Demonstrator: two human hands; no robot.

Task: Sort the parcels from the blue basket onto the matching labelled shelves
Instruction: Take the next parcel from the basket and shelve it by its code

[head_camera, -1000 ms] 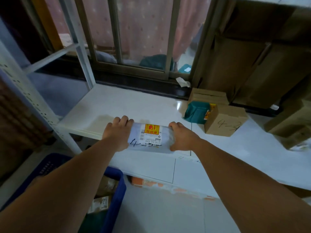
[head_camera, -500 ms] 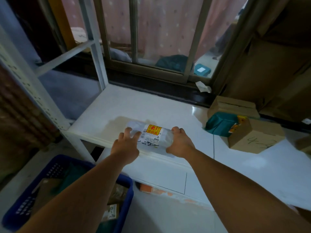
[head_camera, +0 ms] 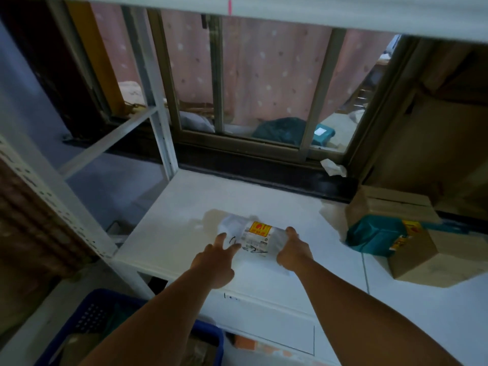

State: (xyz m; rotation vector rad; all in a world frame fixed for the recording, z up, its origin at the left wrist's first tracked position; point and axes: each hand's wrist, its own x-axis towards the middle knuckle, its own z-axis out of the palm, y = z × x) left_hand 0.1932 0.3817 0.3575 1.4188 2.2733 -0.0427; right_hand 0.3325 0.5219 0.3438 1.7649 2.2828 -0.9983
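Observation:
A white plastic parcel [head_camera: 252, 235] with a yellow-and-red label and black handwriting lies on the white shelf board [head_camera: 171, 239], near its front edge. My left hand [head_camera: 215, 260] has its fingers stretched out, and the fingertips touch the parcel's left end. My right hand [head_camera: 293, 249] holds the right end, with fingers curled over that edge. At the bottom left stands the blue basket [head_camera: 87, 307], partly hidden by my left forearm, with brown and dark parcels inside.
On the same shelf to the right sit a teal parcel [head_camera: 372, 237], a cardboard box [head_camera: 433, 257] and a second box [head_camera: 390, 204] behind them. A white upright [head_camera: 161, 122] stands at the back left. An upper shelf edge [head_camera: 317, 11] runs overhead. A window lies behind.
The parcel has slid further back onto the shelf. My left hand's fingers have straightened and spread, now only touching the parcel's end. The view has tilted up.

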